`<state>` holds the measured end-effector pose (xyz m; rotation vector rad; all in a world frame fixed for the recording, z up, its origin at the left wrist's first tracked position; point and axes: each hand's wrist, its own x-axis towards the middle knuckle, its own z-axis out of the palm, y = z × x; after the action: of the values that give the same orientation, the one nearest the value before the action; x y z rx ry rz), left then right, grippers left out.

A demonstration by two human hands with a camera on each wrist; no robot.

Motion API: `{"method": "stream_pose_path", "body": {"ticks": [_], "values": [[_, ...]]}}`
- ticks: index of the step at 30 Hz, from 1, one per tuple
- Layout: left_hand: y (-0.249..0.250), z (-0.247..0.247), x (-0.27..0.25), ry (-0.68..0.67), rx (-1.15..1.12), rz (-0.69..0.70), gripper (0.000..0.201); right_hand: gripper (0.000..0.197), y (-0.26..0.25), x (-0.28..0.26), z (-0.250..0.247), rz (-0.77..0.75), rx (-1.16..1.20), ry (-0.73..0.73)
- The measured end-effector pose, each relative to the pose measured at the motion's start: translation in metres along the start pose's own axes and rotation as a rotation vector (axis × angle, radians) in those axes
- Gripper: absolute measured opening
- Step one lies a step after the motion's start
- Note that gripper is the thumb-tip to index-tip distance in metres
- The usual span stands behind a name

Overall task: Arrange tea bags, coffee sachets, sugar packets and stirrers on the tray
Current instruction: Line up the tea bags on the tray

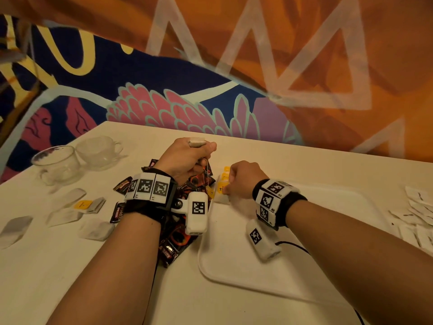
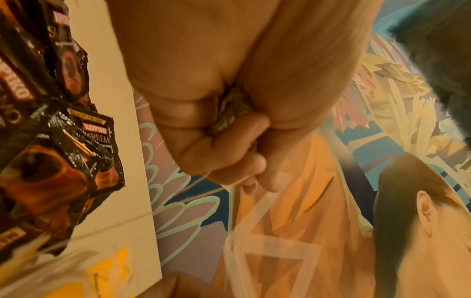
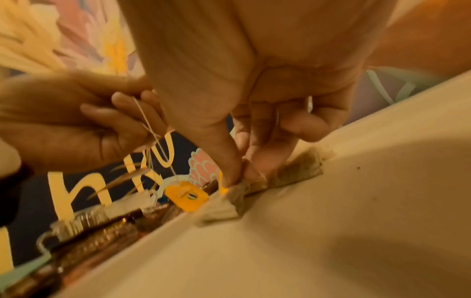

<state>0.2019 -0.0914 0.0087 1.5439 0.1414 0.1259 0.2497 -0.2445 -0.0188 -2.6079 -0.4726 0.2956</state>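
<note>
My left hand (image 1: 187, 158) is raised over the pile of black coffee sachets (image 1: 178, 240) and grips a tea bag (image 2: 229, 113) in its fist. The bag's string hangs down to a yellow tag (image 3: 186, 196). My right hand (image 3: 239, 175) pinches the top of another tea bag (image 3: 229, 203) between thumb and forefinger at the far left corner of the white tray (image 1: 257, 266). More tea bags with yellow tags (image 1: 223, 177) lie in that corner, partly hidden by the hand.
Loose tea bags (image 1: 93, 205) lie on the table to the left. Two glass cups (image 1: 56, 163) stand at the back left. White paper packets (image 1: 417, 214) are spread out right of the tray. A painted wall runs along the table's far edge.
</note>
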Motion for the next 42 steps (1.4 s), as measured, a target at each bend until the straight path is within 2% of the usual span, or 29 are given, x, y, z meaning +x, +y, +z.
{"method": "stream_pose_path", "body": {"ticks": [4,7,8,10,12,15,19,23,26,30,32,34,37,42], "values": [[0.001,-0.001,-0.001,-0.013,-0.003,-0.010,0.009,0.023,0.000,0.000,0.002,0.007,-0.117,0.007],[0.003,0.001,-0.001,-0.026,-0.015,-0.016,0.011,0.011,-0.002,-0.003,-0.008,-0.077,0.105,0.092],[0.004,0.003,-0.002,-0.027,-0.029,-0.018,0.012,0.016,-0.005,-0.005,-0.012,-0.152,0.189,0.061],[0.009,0.007,-0.002,-0.035,-0.078,-0.025,0.015,0.029,-0.012,-0.010,-0.018,-0.258,0.385,-0.114],[0.013,0.012,-0.003,-0.040,-0.147,-0.038,0.017,0.026,-0.016,-0.013,-0.020,-0.264,0.519,-0.192],[0.017,0.015,-0.001,-0.017,-0.201,-0.049,0.023,0.003,-0.012,-0.014,-0.031,-0.249,0.538,-0.080],[0.017,0.019,0.003,0.038,-0.229,-0.080,0.028,0.015,-0.005,-0.017,-0.050,-0.230,0.677,-0.105],[0.018,0.028,0.005,0.026,-0.253,-0.093,0.029,0.019,-0.005,-0.014,-0.061,-0.188,0.820,-0.026],[0.020,0.032,0.005,0.016,-0.251,-0.071,0.028,0.016,-0.003,-0.011,-0.058,-0.190,0.703,0.007],[0.027,0.021,0.006,0.049,-0.270,-0.039,0.028,0.038,0.003,-0.010,-0.044,-0.257,0.059,-0.019],[0.028,0.014,0.006,0.065,-0.286,-0.029,0.028,0.040,0.002,-0.012,-0.035,-0.255,-0.144,-0.100],[0.029,0.008,0.005,0.071,-0.285,-0.017,0.028,0.027,0.000,-0.011,-0.026,-0.227,-0.173,-0.149],[0.033,-0.001,0.005,0.084,-0.306,-0.005,0.028,0.004,0.000,-0.006,-0.021,-0.192,-0.041,-0.103],[0.042,-0.014,0.002,0.073,-0.378,0.020,0.026,0.009,0.004,0.001,-0.020,-0.100,0.141,-0.106]]}}
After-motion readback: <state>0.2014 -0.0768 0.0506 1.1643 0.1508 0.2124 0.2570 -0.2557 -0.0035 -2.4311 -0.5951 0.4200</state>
